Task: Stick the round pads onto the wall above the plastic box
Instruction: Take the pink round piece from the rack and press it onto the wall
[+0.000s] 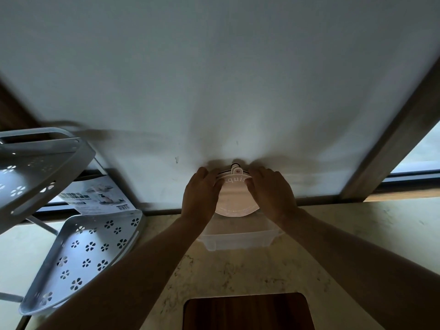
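Observation:
A pale round pad point(235, 198) with printed letters and a small hook tab at its top lies flat against the white wall point(214, 91), low down. My left hand point(201, 192) presses its left edge and my right hand point(270, 190) presses its right edge, fingers on the pad's upper rim. Right below stands the clear plastic box point(238, 240) on the counter, its back part hidden behind my wrists.
A grey two-tier corner shelf point(78, 253) with flower-shaped holes stands at the left, a printed leaflet point(95, 194) behind it. A dark wooden board point(247, 310) lies at the counter's near edge. A window frame point(390, 144) runs up the right side.

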